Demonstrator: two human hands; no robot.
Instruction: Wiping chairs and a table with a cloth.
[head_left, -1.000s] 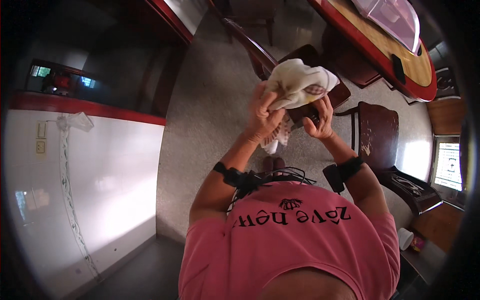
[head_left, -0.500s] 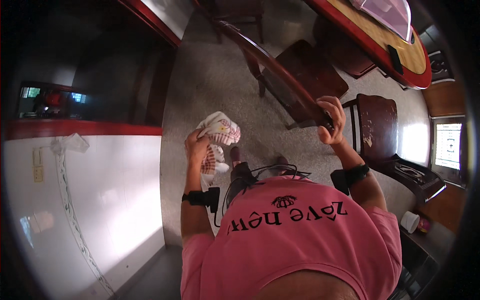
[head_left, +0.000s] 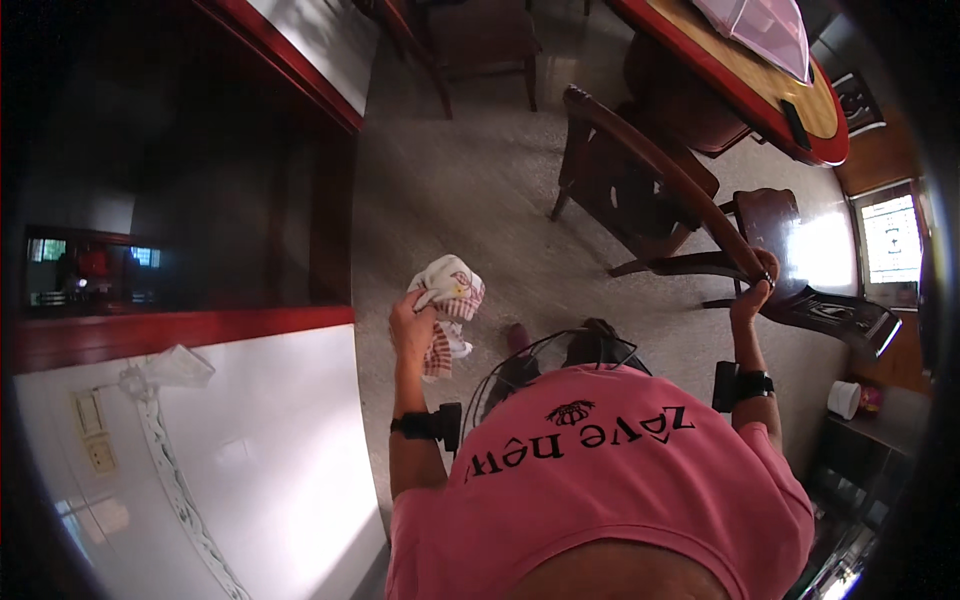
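Note:
My left hand (head_left: 410,326) is closed around a bunched white cloth (head_left: 450,284) with red-brown checks and a small yellow mark. Part of the cloth hangs down below my fingers, over the floor. On the right, my right hand (head_left: 752,298) grips the near end of the top rail of a dark wooden chair (head_left: 690,190). My fingers there are partly hidden by the rail and the wrist's angle. The chair stands on the floor ahead of me, its back slanting from far left to near right.
A red-edged table (head_left: 828,150) with a pink mesh food cover (head_left: 765,32) and a dark flat object (head_left: 794,124) stands at the far right. Another dark chair (head_left: 770,212) is beside the held one, and one more (head_left: 485,50) stands farther off. A white wall (head_left: 270,430) borders the left.
My right hand has moved right and nearer, its fingers now closed on the chair's rail end. The chair's back appears farther right. My left hand still holds the cloth; the whole view has shifted.

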